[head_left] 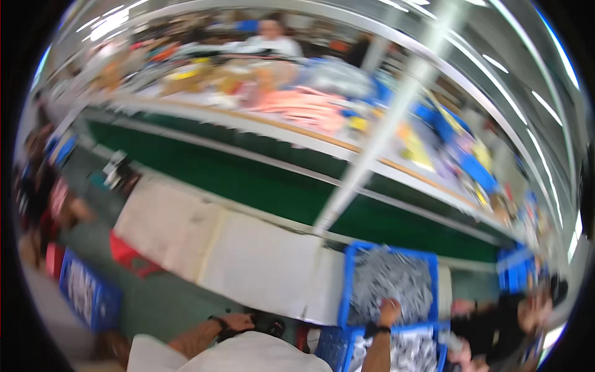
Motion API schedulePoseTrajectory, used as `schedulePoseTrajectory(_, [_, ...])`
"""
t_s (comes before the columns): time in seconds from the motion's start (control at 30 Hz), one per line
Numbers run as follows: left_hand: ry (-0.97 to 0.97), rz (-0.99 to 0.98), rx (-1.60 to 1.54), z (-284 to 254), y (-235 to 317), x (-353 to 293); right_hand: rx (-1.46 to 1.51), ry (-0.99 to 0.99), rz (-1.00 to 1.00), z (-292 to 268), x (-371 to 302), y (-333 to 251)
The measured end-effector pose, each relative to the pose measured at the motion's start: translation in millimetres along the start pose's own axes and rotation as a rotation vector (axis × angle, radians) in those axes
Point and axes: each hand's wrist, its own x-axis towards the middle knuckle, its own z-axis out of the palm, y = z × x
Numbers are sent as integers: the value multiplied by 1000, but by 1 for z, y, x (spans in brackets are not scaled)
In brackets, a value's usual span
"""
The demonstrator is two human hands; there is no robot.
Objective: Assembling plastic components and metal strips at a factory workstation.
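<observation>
Bare right hand point(389, 312) at a heap of small grey pieces point(390, 276)

Heap lies in a blue rectangular plastic crate point(348, 291), mostly beyond the fingers; no common long axis visible. Bare left hand point(238, 321) well apart, near the pale table point(260, 266). Both grips blurred: cannot tell. Two adjoining crates here; the nearer blue plastic crate point(333, 348) holds paler pieces point(412, 352). Pieces uncountable.

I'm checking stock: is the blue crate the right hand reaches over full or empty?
Not empty: grey pieces hide the floor of the blue crate by the right hand; how deep, I cannot tell.
</observation>
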Motion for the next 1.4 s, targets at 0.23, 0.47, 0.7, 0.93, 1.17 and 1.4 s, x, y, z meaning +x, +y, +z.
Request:
schedulePoseTrajectory(0.23, [-119, -11, -9, -5, 26, -16, 103, 45, 59, -14, -42, -45])
schedulePoseTrajectory(0.47, [-47, -73, -90, -10, 61, -1, -405, 41, -140, -32, -135, -107])
schedulePoseTrajectory(0.7, [-167, -13, 182, -20, 76, 34, -687, 327, -122, -111, -206, -108])
schedulePoseTrajectory(0.93, [-290, 130, 239, -10, 40, 75, -1166, 359, 47, -158, -199, -48])
schedulePoseTrajectory(1.17, [-30, 325, 124, -46, 149, 38, -697, 559, 77, -167, -207, -80])
schedulePoseTrajectory(1.4, [-122, 577, -296, -80, 216, 42, -124, 312, 66, -61, -232, -162])
